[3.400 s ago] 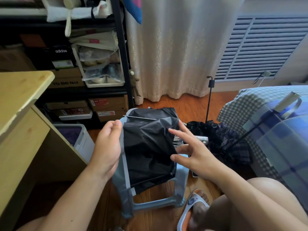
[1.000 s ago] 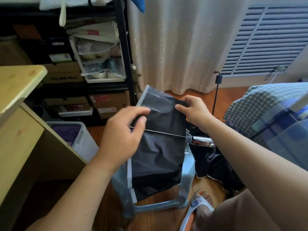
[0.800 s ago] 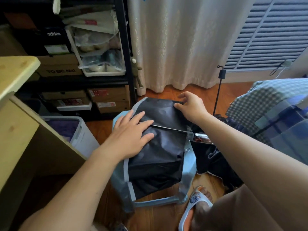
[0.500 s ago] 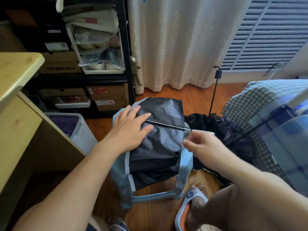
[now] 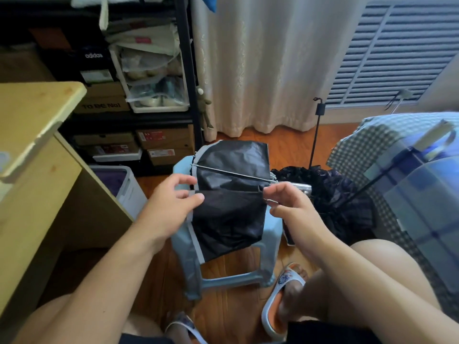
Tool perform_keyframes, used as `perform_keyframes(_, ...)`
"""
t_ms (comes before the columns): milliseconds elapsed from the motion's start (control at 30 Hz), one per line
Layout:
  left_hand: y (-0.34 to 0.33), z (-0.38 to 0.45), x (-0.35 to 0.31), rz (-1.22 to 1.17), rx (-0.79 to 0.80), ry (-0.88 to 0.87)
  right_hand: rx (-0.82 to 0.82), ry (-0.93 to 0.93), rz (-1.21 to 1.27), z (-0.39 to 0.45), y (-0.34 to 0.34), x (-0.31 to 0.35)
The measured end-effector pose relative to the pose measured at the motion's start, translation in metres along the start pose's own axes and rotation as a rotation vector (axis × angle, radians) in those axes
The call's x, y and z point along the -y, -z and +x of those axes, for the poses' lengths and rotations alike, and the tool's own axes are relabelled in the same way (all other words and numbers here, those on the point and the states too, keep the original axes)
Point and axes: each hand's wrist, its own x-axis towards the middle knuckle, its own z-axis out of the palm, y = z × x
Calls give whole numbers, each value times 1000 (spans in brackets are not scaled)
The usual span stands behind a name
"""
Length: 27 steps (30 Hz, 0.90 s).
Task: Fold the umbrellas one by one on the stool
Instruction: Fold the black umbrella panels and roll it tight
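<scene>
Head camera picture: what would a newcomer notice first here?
First, the black folding umbrella with grey edging, draped over the pale blue plastic stool in the middle. The left hand and the right hand pinch a fold of its cloth at either side. Another dark crumpled umbrella lies on the floor, right of the stool.

Umbrella (image 5: 231, 192) draped on stool (image 5: 273, 234), centre floor. Desk (image 5: 32, 115) left; shelf rack (image 5: 183, 70) behind left; curtain (image 5: 260, 58) behind. Second umbrella (image 5: 335, 194) right of stool, bed (image 5: 397, 135) beyond.
</scene>
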Motion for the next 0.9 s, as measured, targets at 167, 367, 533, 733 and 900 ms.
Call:
perform_keyframes(167,7,-12,-14,-27,-181,-505,-28,59,29,6,-11,2)
perform_keyframes(367,6,-12,-18,-18,-175,-612,-44,242,2,9,-17,4)
perform_keyframes(533,6,-3,-21,-164,-198,-541,115,191,23,9,-14,7)
perform_keyframes(733,4,5,-22,-283,-169,-448,74,105,-1,15,-16,4)
perform_keyframes(900,3,4,-20,-257,-135,-450,211,57,-257,15,-15,7)
